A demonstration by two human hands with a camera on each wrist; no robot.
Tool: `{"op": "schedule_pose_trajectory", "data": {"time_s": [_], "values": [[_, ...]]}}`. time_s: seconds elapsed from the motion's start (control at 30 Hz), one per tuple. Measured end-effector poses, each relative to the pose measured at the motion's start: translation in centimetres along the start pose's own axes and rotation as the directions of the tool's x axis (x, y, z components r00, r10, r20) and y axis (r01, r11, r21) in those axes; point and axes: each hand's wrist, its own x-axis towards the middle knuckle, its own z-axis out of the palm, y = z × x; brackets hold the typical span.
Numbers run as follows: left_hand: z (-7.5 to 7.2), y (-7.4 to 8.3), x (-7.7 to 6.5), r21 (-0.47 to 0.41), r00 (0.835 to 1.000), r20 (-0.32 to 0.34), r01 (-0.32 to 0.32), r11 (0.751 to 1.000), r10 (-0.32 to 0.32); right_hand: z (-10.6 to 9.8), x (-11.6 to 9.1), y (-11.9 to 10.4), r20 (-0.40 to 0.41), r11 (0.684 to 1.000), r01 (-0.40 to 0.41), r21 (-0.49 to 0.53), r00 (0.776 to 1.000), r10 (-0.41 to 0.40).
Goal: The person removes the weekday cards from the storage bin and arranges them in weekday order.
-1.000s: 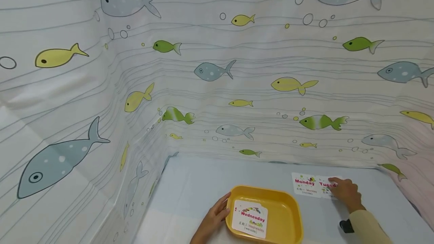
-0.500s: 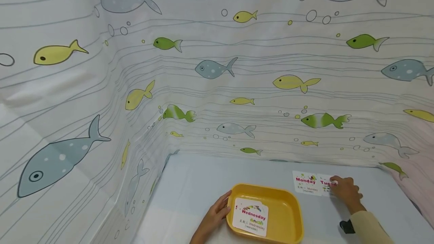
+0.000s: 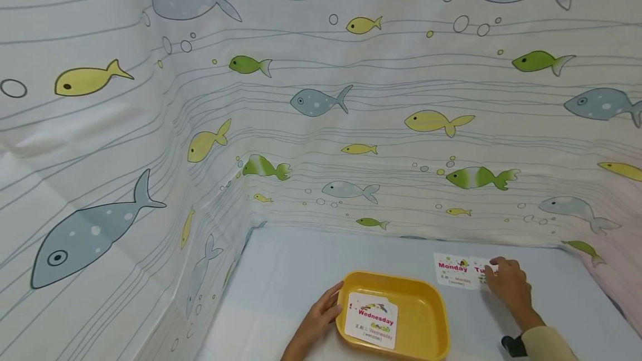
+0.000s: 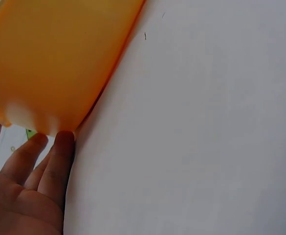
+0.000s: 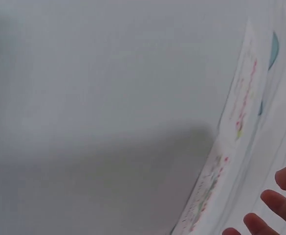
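Note:
In the head view my left hand (image 3: 316, 319) rests against the left side of a yellow tray (image 3: 423, 319). The left wrist view shows its fairly straight fingers (image 4: 55, 171) touching the outside of the tray's wall. Inside the tray lies a white "Wednesday" card (image 3: 372, 322), with the edge of at least one other card behind it. My right hand (image 3: 509, 286) is over the "Tuesday" card (image 3: 480, 277), hiding much of it. Its fingers (image 5: 279, 203) are spread and loosely bent, apart from the cards in the right wrist view. Left of it lies the "Monday" card (image 3: 453, 272).
A pale table surface (image 3: 291, 266) lies under the tray and cards. Fish-printed cloth (image 3: 301, 144) hangs along the back and left sides. A small black object (image 3: 512, 345) sits at my right wrist, by the cream sleeve (image 3: 549, 344).
My right hand shifts slightly left and back from the "Tuesday" card, its fingers looser, and covers more of the word. The left hand and tray stay put; the head view tilts slightly.

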Motion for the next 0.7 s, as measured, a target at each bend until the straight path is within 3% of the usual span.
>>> {"op": "schedule_pose_trajectory", "data": {"time_s": [0.27,0.53,0.7], "values": [[0.1,0.1,0.2,0.004,1.0,-0.008,0.005,1.0,-0.005,-0.6,-1.3,-2.2,-0.024,0.98,0.18,0.086,0.984,-0.178],[0.2,0.1,0.3,-0.008,1.0,-0.019,0.014,1.0,-0.014,-1.0,-2.7,-4.9,0.065,0.948,0.201,0.246,0.973,-0.223],[0.1,0.1,0.1,-0.009,0.999,-0.019,0.027,1.0,-0.027,-1.2,-3.9,-6.9,0.126,0.913,0.225,0.34,0.951,-0.282]]}}
